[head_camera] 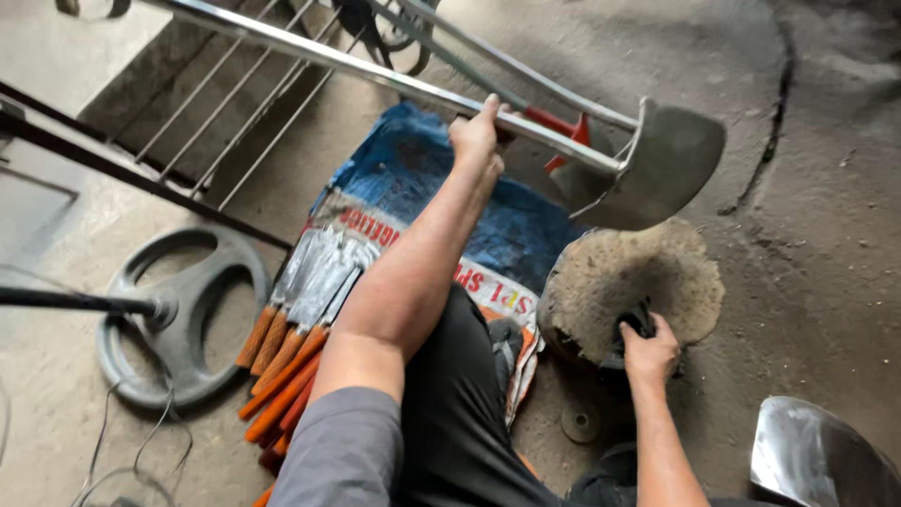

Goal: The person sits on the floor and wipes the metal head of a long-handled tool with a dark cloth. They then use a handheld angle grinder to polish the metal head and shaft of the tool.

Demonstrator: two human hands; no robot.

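Two hands busy, both clamped on something. Concrete floor (826, 188) under everything, cracked and dusty at right. Metal railing frame (235, 103) with thin bars lies at upper left. Blue printed sack (413, 178) spread flat on floor at centre, person's dark-trousered leg (460, 404) over its lower end. Grey wheel-shaped casting (183, 319) lies on floor at left, a dark rod (75, 302) ending at its hub. Round, rough stone-like block (629, 277) sits right of sack. Long steel spade (450, 94) runs from top left to right; its curved blade (671, 164) hangs tilted just above the block, touching or not I cannot tell. Second shiny blade (817, 455) at lower right corner. Bundle of knives (310, 310), orange wooden handles, grey blades, lies on sack's left edge. Left hand (477, 136) fingers closed around spade shaft near blade end, arm stretched out. Right hand (648, 352) closed on small black object (638, 321) at block's near edge; what it is unclear. Small round disc (581, 422) on floor below block.
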